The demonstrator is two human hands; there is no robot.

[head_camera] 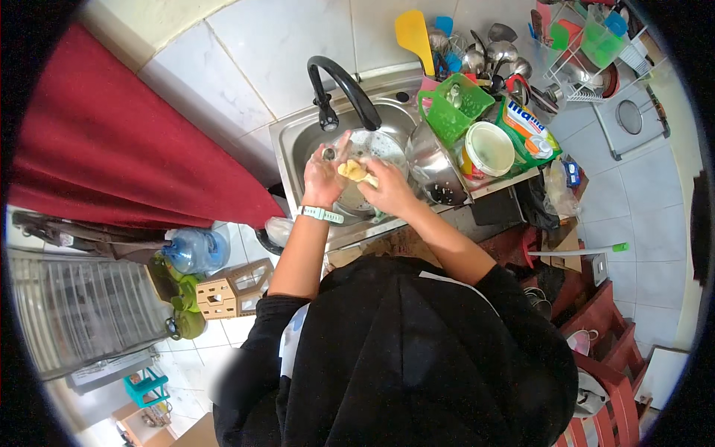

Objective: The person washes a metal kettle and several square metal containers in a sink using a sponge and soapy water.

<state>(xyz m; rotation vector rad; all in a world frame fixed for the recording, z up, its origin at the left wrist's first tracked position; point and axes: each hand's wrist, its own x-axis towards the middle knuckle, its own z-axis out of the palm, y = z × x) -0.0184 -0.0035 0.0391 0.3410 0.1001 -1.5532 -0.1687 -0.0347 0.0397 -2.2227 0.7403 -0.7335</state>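
Observation:
My left hand [325, 177], soapy and palm up, has a small round metal item [328, 153] at its fingers; its exact kind is unclear. A pale green watch band circles that wrist. In my right hand [388, 186] is a yellow sponge [355, 171], held close to the left palm. Both hands are over a stainless steel sink [295, 146]. Beneath them lies a round vessel of sudsy water [377, 144], partly hidden by the hands. The black faucet [349, 84] arches over the basin's far side.
Right of the basin stand a large steel pot [433, 159], a green plastic pitcher [455, 109], a white-lidded tub [490, 149] and a detergent bag [528, 134]. Ladles and spatulas crowd behind them, near a wire rack [592, 92]. A red curtain [128, 151] hangs at left.

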